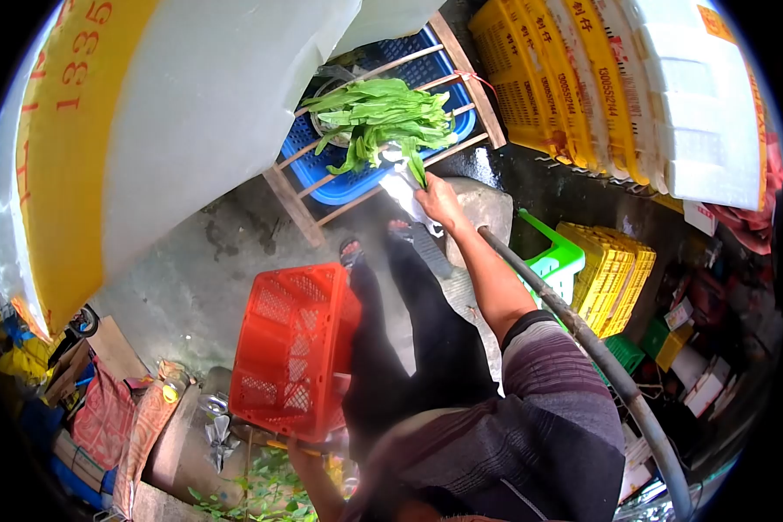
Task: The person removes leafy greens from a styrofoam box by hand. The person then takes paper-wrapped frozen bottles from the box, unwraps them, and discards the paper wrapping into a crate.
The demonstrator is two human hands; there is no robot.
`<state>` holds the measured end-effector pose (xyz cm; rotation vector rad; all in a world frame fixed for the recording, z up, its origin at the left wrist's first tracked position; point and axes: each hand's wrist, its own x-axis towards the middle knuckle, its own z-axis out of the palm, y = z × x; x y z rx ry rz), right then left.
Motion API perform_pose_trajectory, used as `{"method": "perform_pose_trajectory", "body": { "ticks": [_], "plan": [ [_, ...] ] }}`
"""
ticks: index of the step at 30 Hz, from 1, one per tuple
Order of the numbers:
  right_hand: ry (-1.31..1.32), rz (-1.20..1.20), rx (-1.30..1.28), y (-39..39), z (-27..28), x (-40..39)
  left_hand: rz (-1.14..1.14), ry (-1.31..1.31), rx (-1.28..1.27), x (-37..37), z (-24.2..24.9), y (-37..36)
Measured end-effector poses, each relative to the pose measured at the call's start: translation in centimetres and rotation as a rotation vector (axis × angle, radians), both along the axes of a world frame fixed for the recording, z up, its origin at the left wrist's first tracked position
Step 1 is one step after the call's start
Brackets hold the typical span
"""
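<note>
My right hand (441, 204) reaches forward, its fingers closed round the lower end of a leafy green stalk (416, 167). This stalk is at the near edge of a pile of long-leaved greens (383, 113). The pile lies over a wooden slatted rack (300, 204), above a blue perforated basket (344, 190). At my left side, a red plastic crate (291, 348) is tilted beside my leg. My left hand (300, 454) grips its lower rim, with the fingers mostly hidden. A thin orange-yellow strip (278, 445) shows by that hand.
A large white and yellow box (191, 104) looms at upper left. Stacked yellow crates (557, 87) stand at upper right. A metal pole (583, 335) slants past my right arm, beside a green basket (561, 252) and smaller yellow crates (605, 278). Plants (265, 487) grow at the bottom.
</note>
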<state>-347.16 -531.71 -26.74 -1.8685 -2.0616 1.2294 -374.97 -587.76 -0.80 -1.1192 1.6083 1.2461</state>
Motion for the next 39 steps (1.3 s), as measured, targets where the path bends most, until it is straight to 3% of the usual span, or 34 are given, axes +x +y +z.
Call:
{"method": "perform_pose_trajectory", "body": {
  "ticks": [2,5,11,15,19,26,29,32,36,39],
  "plan": [
    [0.042,0.006,0.123,1.6,-2.4,-1.2,-0.003,0.029,-0.023,0.1,-0.1,0.2],
    [0.091,-0.106,0.056,3.6,-7.3,-3.3,0.009,0.03,-0.067,-0.2,-0.5,-0.3],
    [-0.052,-0.365,0.001,3.5,-11.9,-7.5,-0.04,-0.043,0.116,0.4,1.5,3.9],
    [-0.211,-0.139,-0.092,3.6,-9.2,-7.7,-0.032,-0.056,0.121,0.4,1.7,4.0],
    [-0.166,0.191,-0.062,3.3,-6.8,-6.3,-0.036,-0.019,0.03,0.3,1.5,4.3],
    [-0.098,0.208,0.025,3.1,-4.8,-3.1,-0.037,0.014,0.003,-0.7,-1.0,0.5],
    [-0.111,0.189,0.044,3.3,-5.9,-2.3,-0.046,-0.003,-0.016,-0.9,-1.1,0.5],
    [-0.114,0.174,0.091,4.4,-3.5,-4.0,-0.055,0.013,-0.022,-0.9,-0.8,1.8],
    [-0.323,0.101,0.103,7.3,-1.8,-5.3,-0.043,0.016,0.003,-0.9,-0.7,2.1],
    [-0.447,0.302,-0.047,10.1,-2.4,-5.6,-0.064,0.035,-0.035,-0.9,-1.1,1.7]
  ]
}}
